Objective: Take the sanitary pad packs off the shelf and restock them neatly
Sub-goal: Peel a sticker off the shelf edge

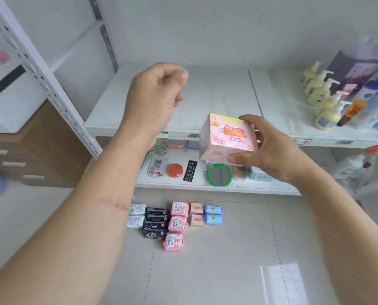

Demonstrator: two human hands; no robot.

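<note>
The right hand (269,150) holds a pink pack (226,137) in the air just in front of the upper shelf (216,100), thumb under its lower edge and fingers curled over the top and far side. The left hand (155,95) is raised over the shelf's left part with its fingers curled in on nothing. That shelf carries, at its right end, a row of yellow pump bottles (322,95), an orange tube (353,112), blue-capped bottles (375,106) and a purple box (355,71); the stretch under the hands is bare white board. The lower shelf (183,183) holds small goods: a red lid (175,170), a black card (190,170), a green-rimmed mirror (219,175) and some packets too blurred to name. On the floor (205,271) below, the other packs lie in short columns close together: white packs (137,215) at the left, then black packs (155,223), pink packs (177,225), small peach packs (197,214) and blue packs (213,214) at the right.
</note>
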